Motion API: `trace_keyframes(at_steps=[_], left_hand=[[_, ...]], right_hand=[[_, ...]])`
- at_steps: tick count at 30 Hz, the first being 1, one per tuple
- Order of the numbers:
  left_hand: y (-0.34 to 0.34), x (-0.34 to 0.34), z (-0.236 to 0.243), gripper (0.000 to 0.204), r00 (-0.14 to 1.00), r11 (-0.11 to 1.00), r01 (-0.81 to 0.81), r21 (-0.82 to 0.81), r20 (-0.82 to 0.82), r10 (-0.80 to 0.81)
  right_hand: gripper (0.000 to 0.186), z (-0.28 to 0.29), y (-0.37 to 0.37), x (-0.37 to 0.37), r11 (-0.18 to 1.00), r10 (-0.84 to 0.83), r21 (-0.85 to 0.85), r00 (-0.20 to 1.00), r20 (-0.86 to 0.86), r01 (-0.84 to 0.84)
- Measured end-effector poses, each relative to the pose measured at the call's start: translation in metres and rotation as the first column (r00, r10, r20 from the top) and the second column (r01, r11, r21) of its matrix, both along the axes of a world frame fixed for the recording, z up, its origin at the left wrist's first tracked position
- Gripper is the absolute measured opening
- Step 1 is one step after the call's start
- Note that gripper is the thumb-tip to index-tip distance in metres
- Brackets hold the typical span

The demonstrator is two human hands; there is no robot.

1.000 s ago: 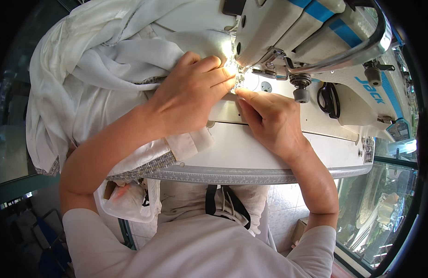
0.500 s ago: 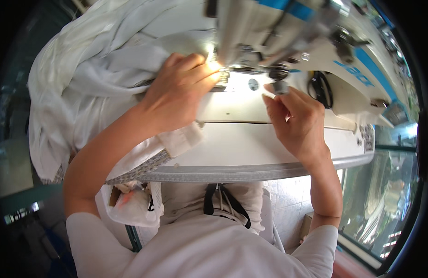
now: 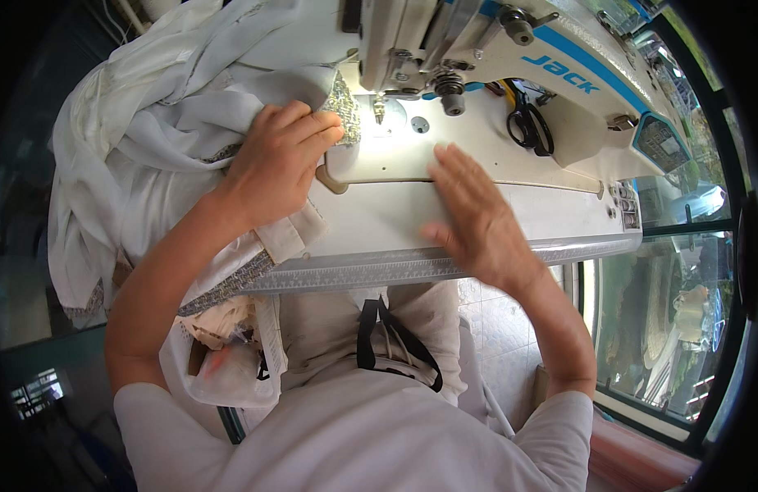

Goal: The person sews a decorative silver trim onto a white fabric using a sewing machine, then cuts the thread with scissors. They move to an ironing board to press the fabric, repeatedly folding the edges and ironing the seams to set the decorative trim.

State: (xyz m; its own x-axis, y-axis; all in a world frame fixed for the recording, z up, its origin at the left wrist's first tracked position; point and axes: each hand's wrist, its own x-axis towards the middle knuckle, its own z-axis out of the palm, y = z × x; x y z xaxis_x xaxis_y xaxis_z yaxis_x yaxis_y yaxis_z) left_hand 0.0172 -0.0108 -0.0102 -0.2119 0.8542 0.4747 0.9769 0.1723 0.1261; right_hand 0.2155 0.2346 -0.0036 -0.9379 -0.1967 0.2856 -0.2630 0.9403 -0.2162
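White sewing table (image 3: 379,217), kinda messy heap of shiny white cloth with grey tweed trim (image 3: 162,184) at left, left hand (image 3: 272,168) on it, fingers bunched, can't tell if pinching, right hand (image 3: 481,213) over the front, fingers mostly together, thumb out, black-handled scissors (image 3: 532,125) farther right.

The white table (image 3: 379,217) carries heaped pale cloth (image 3: 157,189) and a sewing machine (image 3: 588,102) whose bed (image 3: 375,160) bears black-handled scissors (image 3: 524,110).

Gotta say I count one left hand (image 3: 272,164), one right hand (image 3: 479,215), one sewing machine (image 3: 551,61), one pair of scissors (image 3: 528,127), one cloth heap (image 3: 149,184), one ruler strip (image 3: 379,269) along the table's (image 3: 379,215) front edge.
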Motion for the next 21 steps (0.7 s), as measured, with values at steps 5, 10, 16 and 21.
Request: trace_keyframes(at_steps=[5, 10, 16, 21], left_hand=[[-0.043, 0.032, 0.002, 0.04, 0.999, 1.0, -0.015, 0.014, 0.033, 0.014], [-0.062, 0.073, 0.002, 0.04, 0.996, 0.999, -0.022, 0.03, 0.085, 0.019], [-0.072, 0.101, 0.012, 0.031, 0.995, 0.995, -0.096, 0.03, 0.044, 0.094], [-0.072, 0.112, 0.032, 0.022, 0.992, 0.992, -0.126, 0.031, 0.021, 0.126]], right_hand=[[0.08, -0.009, -0.002, 0.091, 0.992, -0.075, 0.109, 0.992, 0.103, 0.064], [0.023, 0.013, 0.064, 0.134, 0.597, -0.789, 0.153, 0.611, -0.071, 0.788], [0.019, 0.017, 0.022, 0.086, 0.916, -0.388, -0.182, 0.905, -0.177, 0.357], [0.025, 0.006, -0.015, 0.022, 0.992, -0.057, -0.125, 0.961, -0.271, 0.023]])
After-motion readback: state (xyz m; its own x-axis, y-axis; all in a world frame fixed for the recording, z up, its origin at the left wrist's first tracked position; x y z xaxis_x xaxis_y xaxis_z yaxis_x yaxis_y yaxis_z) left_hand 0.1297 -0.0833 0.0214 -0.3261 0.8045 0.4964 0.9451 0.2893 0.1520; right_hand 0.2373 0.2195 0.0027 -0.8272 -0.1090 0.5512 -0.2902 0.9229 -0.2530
